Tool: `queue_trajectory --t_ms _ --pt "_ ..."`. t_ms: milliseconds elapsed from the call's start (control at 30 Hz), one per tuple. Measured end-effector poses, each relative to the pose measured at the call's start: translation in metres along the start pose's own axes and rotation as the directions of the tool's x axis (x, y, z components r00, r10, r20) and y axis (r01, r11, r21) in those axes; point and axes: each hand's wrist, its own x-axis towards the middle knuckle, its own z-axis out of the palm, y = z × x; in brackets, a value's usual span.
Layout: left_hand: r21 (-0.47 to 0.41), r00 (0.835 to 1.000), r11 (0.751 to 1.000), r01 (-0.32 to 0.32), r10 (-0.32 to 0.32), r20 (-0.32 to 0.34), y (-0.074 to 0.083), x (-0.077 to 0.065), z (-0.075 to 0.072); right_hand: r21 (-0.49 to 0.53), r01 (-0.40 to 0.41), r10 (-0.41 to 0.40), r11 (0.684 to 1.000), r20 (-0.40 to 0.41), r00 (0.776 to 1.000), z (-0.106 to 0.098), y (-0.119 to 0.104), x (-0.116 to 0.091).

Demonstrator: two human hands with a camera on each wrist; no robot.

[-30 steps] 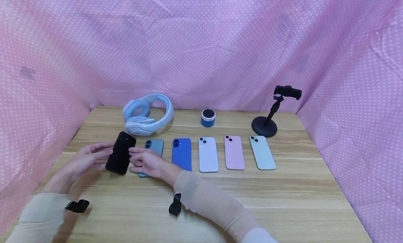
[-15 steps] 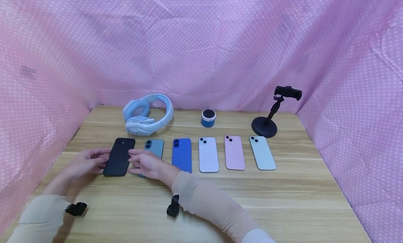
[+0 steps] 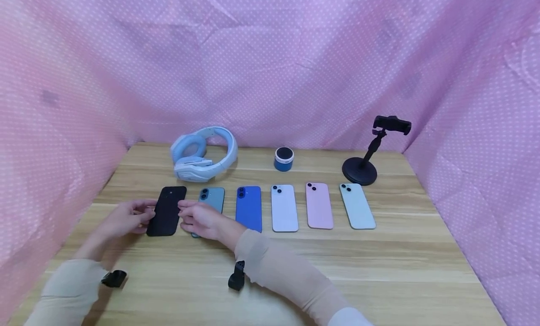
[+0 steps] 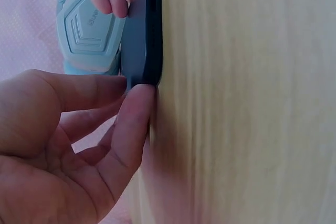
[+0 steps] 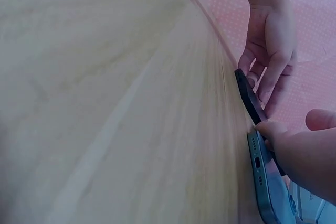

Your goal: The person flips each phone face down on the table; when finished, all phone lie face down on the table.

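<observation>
A black phone (image 3: 167, 212) lies back-up at the left end of a row of phones. My left hand (image 3: 126, 218) holds its left edge, thumb on the back and a finger against the side, as the left wrist view shows. From the other side my right hand (image 3: 202, 219) reaches over a teal phone (image 3: 215, 198), partly covering it. Its loosely extended fingertips touch the black phone's right edge. In the right wrist view, the teal phone (image 5: 273, 192) sits close beside the black phone (image 5: 249, 98).
Blue (image 3: 249, 208), white (image 3: 284, 208), pink (image 3: 319, 206) and pale green (image 3: 358, 207) phones continue the row rightward. Behind them stand light-blue headphones (image 3: 228, 159), a small blue speaker (image 3: 284, 159) and a black phone stand (image 3: 359, 171). Pink dotted cloth (image 3: 270, 82) hangs behind the wooden table.
The black phone, tilted up between both hands a second ago, has come down flat on the table in line with the others. The head view has shifted slightly.
</observation>
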Motion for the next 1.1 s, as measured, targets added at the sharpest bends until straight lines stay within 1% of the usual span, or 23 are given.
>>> queue_trajectory --t_ms 200,400,600,833,867,933,1000,1067,1100 --pt "-0.013 1.0 1.0 0.027 -0.027 -0.01 0.002 -0.003 0.0 -0.008 -0.004 0.004 1.0 0.004 1.0 -0.001 -0.001 -0.001" --pt "-0.016 0.999 0.999 0.03 -0.031 -0.015 0.004 -0.002 0.002 -0.004 -0.002 0.002 1.0 0.008 1.0 -0.004 -0.002 0.0" --pt "0.0 1.0 1.0 0.022 -0.022 -0.015 0.005 0.001 0.003 -0.022 0.007 -0.006 1.0 0.014 1.0 -0.007 -0.003 0.0" --pt "0.002 0.999 0.999 0.04 -0.04 -0.001 0.007 0.0 0.002 -0.042 -0.003 0.004 0.999 0.031 1.0 -0.008 -0.004 -0.004" --pt "0.002 0.999 0.999 0.038 -0.038 0.004 0.007 -0.001 0.002 -0.054 -0.008 0.01 0.999 0.037 0.999 -0.008 -0.006 -0.005" --pt "0.038 1.0 0.999 0.024 -0.024 -0.006 0.008 -0.002 0.0 -0.11 -0.012 0.018 0.994 0.055 0.998 -0.009 -0.01 -0.01" --pt "0.086 1.0 0.996 -0.011 0.013 -0.024 0.011 -0.003 -0.002 -0.191 -0.004 0.02 0.981 0.085 0.996 -0.01 -0.018 -0.016" --pt "0.153 0.996 0.986 -0.062 0.072 -0.057 0.018 -0.003 -0.005 -0.297 0.021 0.017 0.955 0.128 0.992 -0.012 -0.032 -0.026" --pt "0.196 0.992 0.977 -0.089 0.105 -0.071 0.022 -0.004 -0.008 -0.355 0.049 0.007 0.934 0.154 0.988 -0.013 -0.04 -0.031"
